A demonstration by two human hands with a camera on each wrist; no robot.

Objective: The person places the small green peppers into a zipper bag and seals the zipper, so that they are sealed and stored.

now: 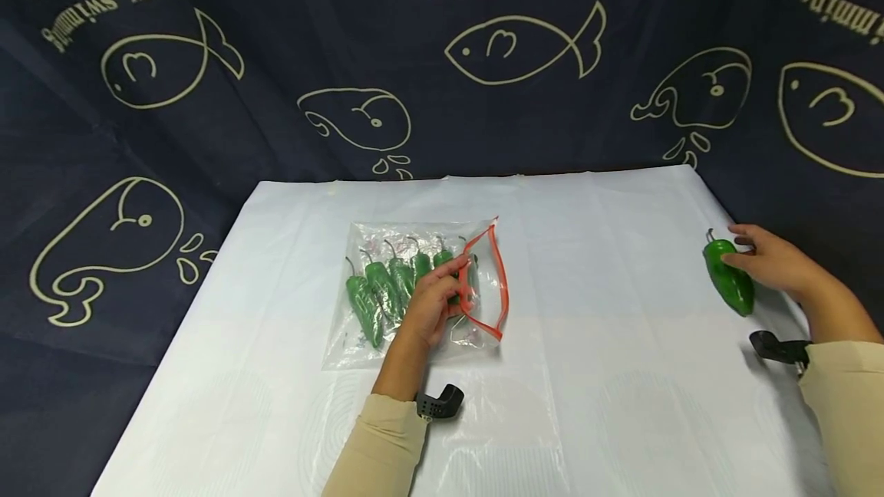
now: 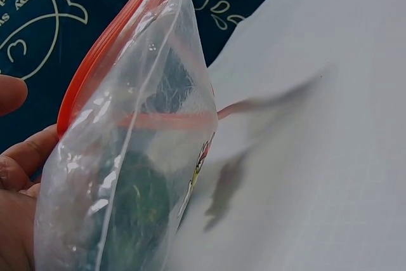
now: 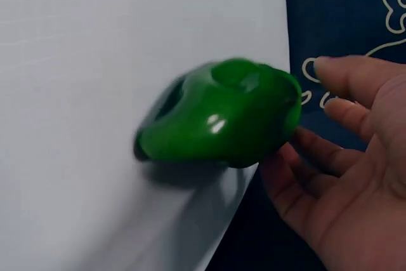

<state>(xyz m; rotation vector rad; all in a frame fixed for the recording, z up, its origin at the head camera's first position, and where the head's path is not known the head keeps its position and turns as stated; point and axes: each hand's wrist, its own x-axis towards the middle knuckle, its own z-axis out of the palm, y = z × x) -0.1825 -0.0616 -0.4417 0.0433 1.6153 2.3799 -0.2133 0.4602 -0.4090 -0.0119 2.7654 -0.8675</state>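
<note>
A clear zip bag (image 1: pixel 359 232) with a red seal lies on the white table, its mouth gaping to the right. Inside it, several green peppers (image 1: pixel 364 309) lie side by side, stems pointing away. My left hand (image 1: pixel 430 301) grips the bag near its red seal (image 2: pixel 95 68), where the plastic bulges up in the left wrist view. At the far right lies a single green pepper (image 1: pixel 730 278). My right hand (image 1: pixel 780 263) is around its stem end, thumb overlapping it in the head view. In the right wrist view, fingers spread beside the pepper (image 3: pixel 222 115), with a gap before the upper fingertip.
The white table (image 1: pixel 608 251) stretches between the bag and the single pepper. A dark blue cloth (image 1: pixel 539 121) with fish and whale drawings hangs behind the table and at its sides. A black wrist mount (image 1: pixel 440 403) sits on each forearm.
</note>
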